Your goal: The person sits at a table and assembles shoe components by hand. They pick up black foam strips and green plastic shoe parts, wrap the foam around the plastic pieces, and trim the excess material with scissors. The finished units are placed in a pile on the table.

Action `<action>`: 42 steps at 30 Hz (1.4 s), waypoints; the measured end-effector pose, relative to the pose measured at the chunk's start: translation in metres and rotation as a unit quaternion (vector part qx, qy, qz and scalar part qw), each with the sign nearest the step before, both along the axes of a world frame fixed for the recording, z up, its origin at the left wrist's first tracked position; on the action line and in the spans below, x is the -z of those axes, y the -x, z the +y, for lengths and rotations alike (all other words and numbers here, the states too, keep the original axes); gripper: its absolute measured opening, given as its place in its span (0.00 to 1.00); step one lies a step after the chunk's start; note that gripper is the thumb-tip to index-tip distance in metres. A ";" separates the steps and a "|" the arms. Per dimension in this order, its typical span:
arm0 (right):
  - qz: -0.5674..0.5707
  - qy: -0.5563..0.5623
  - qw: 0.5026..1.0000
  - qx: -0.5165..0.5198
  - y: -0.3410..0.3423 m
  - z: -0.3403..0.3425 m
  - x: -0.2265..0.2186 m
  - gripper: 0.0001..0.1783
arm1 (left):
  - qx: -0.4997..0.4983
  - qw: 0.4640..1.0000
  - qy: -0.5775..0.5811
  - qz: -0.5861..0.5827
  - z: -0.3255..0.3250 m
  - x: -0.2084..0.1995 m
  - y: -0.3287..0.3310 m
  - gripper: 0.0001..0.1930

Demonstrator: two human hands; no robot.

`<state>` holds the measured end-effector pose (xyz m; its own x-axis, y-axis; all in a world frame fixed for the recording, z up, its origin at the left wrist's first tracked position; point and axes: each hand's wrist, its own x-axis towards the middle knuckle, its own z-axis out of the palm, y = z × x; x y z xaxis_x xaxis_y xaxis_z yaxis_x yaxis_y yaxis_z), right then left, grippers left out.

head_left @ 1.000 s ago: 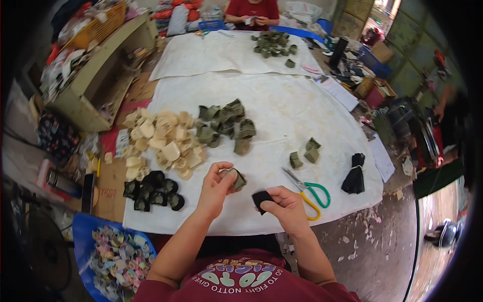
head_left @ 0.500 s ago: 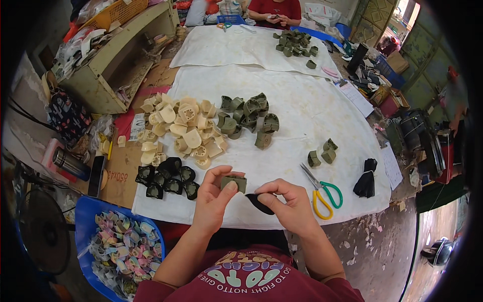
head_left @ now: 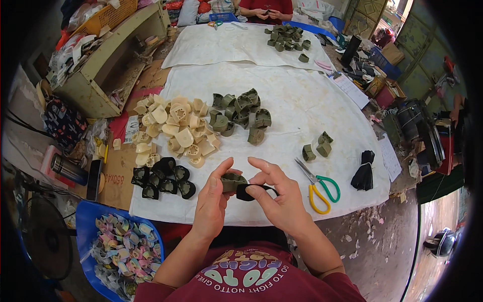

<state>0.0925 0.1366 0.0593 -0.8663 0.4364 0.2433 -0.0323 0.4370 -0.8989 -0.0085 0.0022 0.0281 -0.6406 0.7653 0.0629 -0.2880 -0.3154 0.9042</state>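
My left hand (head_left: 213, 200) holds an olive-green moulded plastic piece (head_left: 230, 181), hollow and curved like a shoe heel. Pinched in my right hand (head_left: 277, 195) is a black strip (head_left: 245, 193), which lies against the piece's right side; whether it is stuck there I cannot tell. Left of my hands sit several black-covered pieces (head_left: 167, 185), and beyond them a heap of cream pieces (head_left: 183, 137). More olive pieces (head_left: 255, 135) lie ahead, and a few others (head_left: 324, 148) at the right. Scissors (head_left: 315, 179) with green and yellow handles rest beside a tied bundle of black strips (head_left: 362, 173).
White cloth (head_left: 282, 151) covers the table. A blue tub (head_left: 82, 221) of colourful scraps stands at lower left, near a phone (head_left: 94, 178) and a steel flask (head_left: 69, 168). Across the table, a person's hands (head_left: 266, 13) work behind another olive pile (head_left: 287, 38). A clipboard (head_left: 348, 90) lies right.
The olive piece has turned so its hollow side shows more. My right hand has brought the black strip leftward against it, and my left fingers have opened out around the piece.
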 end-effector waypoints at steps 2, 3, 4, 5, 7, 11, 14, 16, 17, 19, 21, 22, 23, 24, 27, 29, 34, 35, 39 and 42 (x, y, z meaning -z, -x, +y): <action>-0.002 0.012 1.000 0.010 0.000 -0.002 -0.002 0.28 | -0.020 1.000 0.007 0.022 0.003 0.000 -0.004 0.30; -0.001 0.018 1.000 0.015 0.001 -0.003 -0.003 0.27 | -0.030 0.999 0.010 0.033 0.003 0.000 -0.005 0.31; -0.001 0.024 1.000 0.020 0.002 -0.004 -0.004 0.27 | -0.033 0.998 0.021 0.052 0.003 -0.001 -0.005 0.31; -0.001 0.030 0.999 0.024 0.002 -0.005 -0.005 0.27 | -0.037 0.996 0.033 0.069 0.002 -0.002 -0.005 0.32; 0.007 0.022 0.999 0.027 0.003 -0.006 -0.006 0.26 | -0.050 0.993 0.046 0.094 0.001 -0.004 -0.007 0.32; 0.004 -0.003 0.999 0.040 0.003 -0.005 -0.004 0.26 | -0.059 0.986 0.079 0.132 -0.001 -0.009 -0.009 0.29; 0.002 0.004 0.999 0.040 -0.002 -0.004 -0.009 0.26 | -0.065 0.987 0.077 0.124 0.000 -0.007 -0.008 0.28; -0.008 -0.009 0.999 0.036 -0.002 -0.005 -0.013 0.26 | -0.068 0.989 0.067 0.109 -0.001 -0.008 -0.008 0.28; -0.014 -0.016 0.999 0.037 -0.003 -0.005 -0.013 0.26 | -0.063 0.991 0.064 0.104 -0.001 -0.010 -0.008 0.28; -0.016 -0.004 0.999 0.038 -0.002 -0.005 -0.012 0.26 | -0.058 0.991 0.063 0.107 0.000 -0.012 -0.010 0.28; -0.015 0.002 0.999 0.036 -0.001 -0.005 -0.011 0.26 | -0.062 0.988 0.070 0.126 -0.001 -0.013 -0.011 0.28; -0.013 0.000 0.999 0.037 -0.002 -0.004 -0.011 0.26 | -0.060 0.986 0.076 0.135 -0.001 -0.013 -0.011 0.28; -0.012 -0.002 0.999 0.039 -0.002 -0.004 -0.011 0.26 | -0.058 0.985 0.081 0.144 -0.002 -0.013 -0.010 0.28; -0.016 0.007 0.999 0.039 -0.002 -0.005 -0.011 0.26 | -0.055 0.983 0.086 0.153 -0.002 -0.014 -0.010 0.29; -0.017 0.009 0.999 0.040 -0.002 -0.006 -0.009 0.26 | -0.063 0.974 0.103 0.192 -0.002 -0.018 -0.012 0.29; -0.007 -0.024 0.999 0.041 -0.001 -0.006 -0.006 0.27 | -0.060 0.972 0.098 0.206 -0.003 -0.018 -0.011 0.30; 0.003 -0.025 0.999 0.038 0.000 -0.006 -0.005 0.26 | -0.069 0.978 0.055 0.189 0.001 -0.020 -0.014 0.31; 0.006 -0.018 0.999 0.036 0.000 -0.006 -0.004 0.26 | -0.074 0.979 0.051 0.185 0.002 -0.018 -0.013 0.32; 0.021 -0.039 0.997 0.059 0.001 -0.009 -0.003 0.26 | -0.114 0.957 0.071 0.257 0.007 -0.013 -0.014 0.30; 0.029 -0.104 0.991 0.084 0.002 -0.012 -0.006 0.24 | -0.107 0.955 0.071 0.268 0.006 -0.011 -0.009 0.29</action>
